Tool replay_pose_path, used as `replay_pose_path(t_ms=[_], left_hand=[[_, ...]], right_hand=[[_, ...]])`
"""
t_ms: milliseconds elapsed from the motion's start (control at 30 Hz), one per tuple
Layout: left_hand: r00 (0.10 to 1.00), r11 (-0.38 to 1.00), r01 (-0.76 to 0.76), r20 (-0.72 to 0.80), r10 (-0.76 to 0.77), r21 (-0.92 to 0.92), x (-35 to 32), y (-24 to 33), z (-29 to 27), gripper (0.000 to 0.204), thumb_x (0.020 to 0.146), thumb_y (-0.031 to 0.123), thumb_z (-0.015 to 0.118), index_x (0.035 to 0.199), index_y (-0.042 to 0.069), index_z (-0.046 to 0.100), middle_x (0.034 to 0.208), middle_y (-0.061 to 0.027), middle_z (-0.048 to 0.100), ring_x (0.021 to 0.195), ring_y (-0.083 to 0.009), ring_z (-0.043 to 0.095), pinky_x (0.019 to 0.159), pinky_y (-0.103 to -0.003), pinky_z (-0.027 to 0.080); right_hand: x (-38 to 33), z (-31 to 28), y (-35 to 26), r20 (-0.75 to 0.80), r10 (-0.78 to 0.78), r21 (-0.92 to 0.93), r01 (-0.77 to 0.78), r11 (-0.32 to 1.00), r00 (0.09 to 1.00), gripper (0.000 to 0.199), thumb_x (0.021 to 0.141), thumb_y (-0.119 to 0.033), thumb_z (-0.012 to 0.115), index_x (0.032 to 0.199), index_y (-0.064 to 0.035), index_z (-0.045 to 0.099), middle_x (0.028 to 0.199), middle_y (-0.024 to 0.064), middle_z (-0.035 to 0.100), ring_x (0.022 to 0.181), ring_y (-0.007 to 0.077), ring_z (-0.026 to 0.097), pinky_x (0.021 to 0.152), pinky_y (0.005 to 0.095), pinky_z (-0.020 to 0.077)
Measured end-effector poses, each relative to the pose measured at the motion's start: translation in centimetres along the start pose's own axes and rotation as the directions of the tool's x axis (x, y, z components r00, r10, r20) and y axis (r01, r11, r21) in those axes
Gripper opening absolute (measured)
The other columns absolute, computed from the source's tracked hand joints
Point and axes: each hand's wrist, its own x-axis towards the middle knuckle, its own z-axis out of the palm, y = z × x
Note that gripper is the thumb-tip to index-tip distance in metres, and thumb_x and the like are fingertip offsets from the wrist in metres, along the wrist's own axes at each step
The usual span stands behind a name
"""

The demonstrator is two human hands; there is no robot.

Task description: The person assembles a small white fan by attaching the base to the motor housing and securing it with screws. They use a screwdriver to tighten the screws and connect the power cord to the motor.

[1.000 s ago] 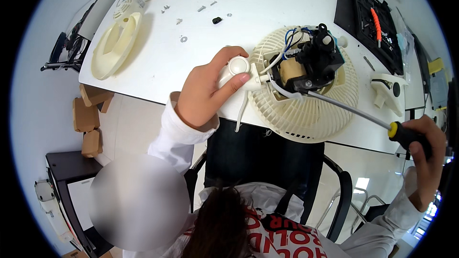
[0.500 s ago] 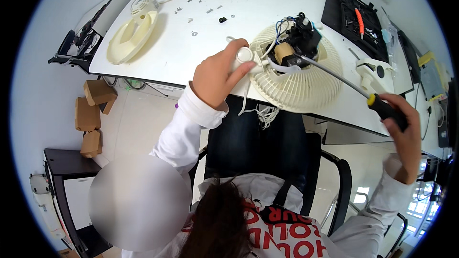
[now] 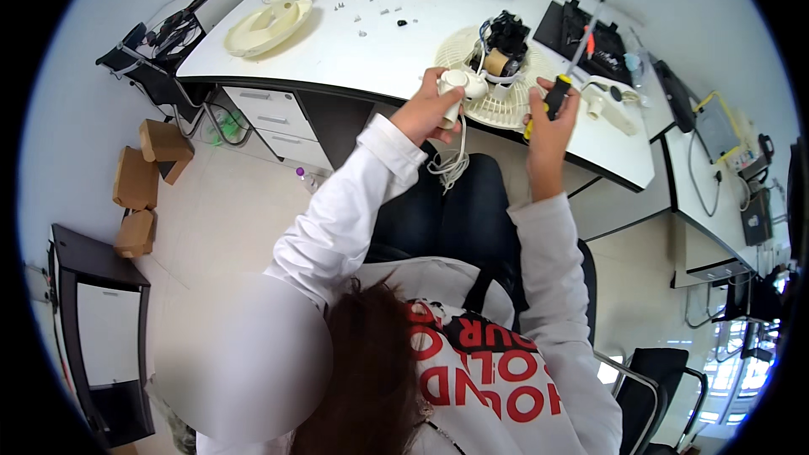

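Observation:
My left hand [image 3: 421, 111] grips a cream plastic fan neck [image 3: 452, 93] at the table's front edge, its tube end pointing down. A bundled white cord [image 3: 453, 170] hangs below it, over my lap. Just beyond, the round ribbed fan grille [image 3: 459, 49] lies on the table with the black fan motor [image 3: 507, 42] and its wires on top. My right hand [image 3: 552, 120] is closed around a black-and-yellow screwdriver [image 3: 557, 96]. The screwdriver's long shaft points up and away, apart from the fan.
Several small screws and a black knob [image 3: 402, 23] are scattered mid-table. At the far left lies a cream fan base [image 3: 268, 29]. A black tool case [image 3: 586, 46] and a cream plastic part [image 3: 611, 105] are on the right. Cardboard boxes [image 3: 136, 177] sit on the floor at left.
My right hand has come inward, and the screwdriver's tip has left the motor and now points away. My left hand has tipped the fan neck downward. The whole view has shifted.

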Motion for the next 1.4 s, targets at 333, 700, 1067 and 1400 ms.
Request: replay_pose_path(t_ms=[333,700,1067,1400], left_hand=[[0.947,0.960,-0.275,-0.160,0.278,0.039,-2.3,-2.9,4.3,0.048,0.091,0.018,0.050,0.130,0.015,0.023,0.078,-0.0079,0.052,0.054,-0.0126,0.052,0.038,-0.025,0.042],[0.764,0.550,-0.211,-0.215,0.609,0.808,-4.3,-2.4,5.5,0.045,0.084,0.021,0.053,0.124,0.006,0.038,0.095,-0.0217,0.061,0.080,-0.0402,0.059,0.065,-0.046,0.047],[0.772,0.462,-0.141,-0.195,0.605,0.876,-4.3,-2.0,5.7,0.047,0.082,0.025,0.055,0.124,0.010,0.039,0.090,-0.0171,0.062,0.067,-0.0368,0.061,0.056,-0.044,0.049],[0.793,0.546,-0.179,-0.208,0.572,0.819,-4.0,-2.4,5.3,0.046,0.084,0.025,0.052,0.124,0.009,0.037,0.088,-0.0187,0.063,0.072,-0.0391,0.060,0.059,-0.047,0.048]], right_hand=[[1.7,0.1,1.3,0.022,0.036,-0.111,-0.033,0.993,0.999,0.029,0.081,-0.008,0.064,0.103,-0.0049,0.047,0.089,0.0043,0.064,0.067,0.0059,0.054,0.049,0.0189,0.0415],[0.6,2.0,-0.8,0.070,-0.198,-0.040,0.202,0.979,0.978,0.026,0.081,-0.002,0.064,0.101,0.0002,0.047,0.089,0.0089,0.065,0.083,0.0109,0.059,0.077,0.0225,0.0440],[0.7,3.4,-0.3,0.078,-0.098,0.044,0.095,0.995,0.992,0.027,0.081,-0.001,0.064,0.102,-0.0014,0.047,0.093,0.0083,0.063,0.075,0.0100,0.058,0.065,0.0202,0.0467],[0.1,2.7,1.2,0.121,-0.135,-0.163,0.154,0.975,0.983,0.034,0.075,-0.001,0.070,0.102,0.0003,0.049,0.093,0.0071,0.063,0.086,0.0124,0.059,0.077,0.0236,0.0457]])
